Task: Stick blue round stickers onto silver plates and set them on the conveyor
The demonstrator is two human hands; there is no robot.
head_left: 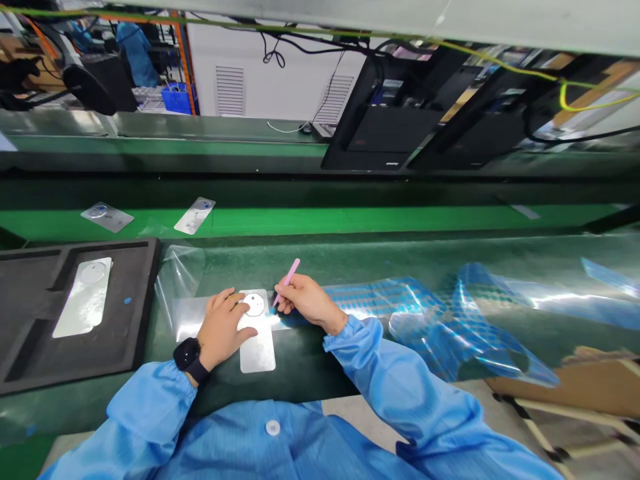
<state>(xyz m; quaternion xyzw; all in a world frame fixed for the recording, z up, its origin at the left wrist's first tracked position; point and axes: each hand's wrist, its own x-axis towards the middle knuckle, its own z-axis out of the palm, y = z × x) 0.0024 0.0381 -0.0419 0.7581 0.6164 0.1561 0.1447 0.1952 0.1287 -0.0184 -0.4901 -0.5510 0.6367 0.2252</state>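
A silvery phone back cover (pixel 258 350), with a round camera area at its top, lies upright in front of me on the green bench. My left hand (pixel 226 328) rests on its left side with fingers spread, the thumb lying across the cover. Pinched in my right hand (pixel 305 301) are pink tweezers (pixel 290 277), their tip pointing down just right of the cover. A clear film strip with rows of blue round stickers (pixel 380 298) extends from beneath my right hand to the right.
A black foam tray (pixel 143 300) on the left bears another cover (pixel 85 300). Two covers (pixel 107 217) (pixel 195 216) lie on the green strip behind. Crumpled blue film (pixel 480 320) covers the right side. Black monitors (pixel 390 130) stand at the back.
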